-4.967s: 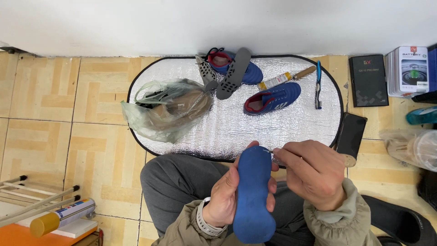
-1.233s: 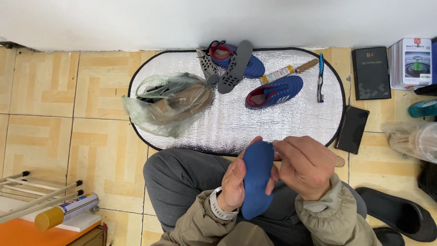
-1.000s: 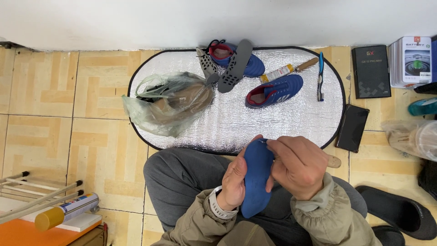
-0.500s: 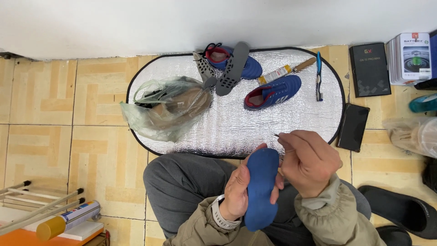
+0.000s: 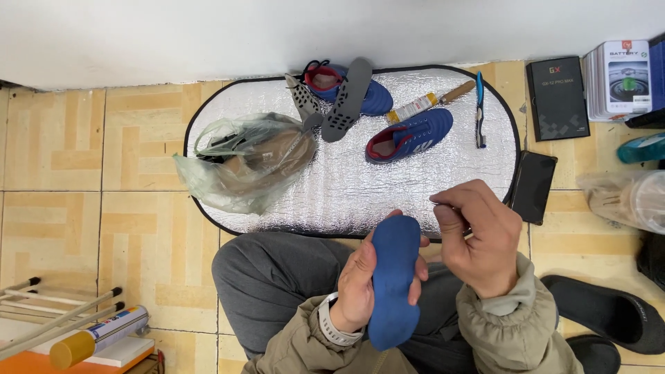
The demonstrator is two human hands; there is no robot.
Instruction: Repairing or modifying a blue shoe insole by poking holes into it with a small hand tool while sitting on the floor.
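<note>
Two hands work over a seated person's lap at the near edge of a silver mat (image 5: 443, 187) on the tiled floor. The left hand (image 5: 360, 287) grips a blue insole (image 5: 393, 280), fingers curled round its edge, standing it upright. Since half a second ago the right hand (image 5: 481, 239) has drawn away to the right of the insole, fingertips pinched together on something too small to tell, no longer pressed against it. The insole looks smooth, dark blue and slightly bowed. Blue shoes (image 5: 409, 135) lie at the mat's far edge.
</note>
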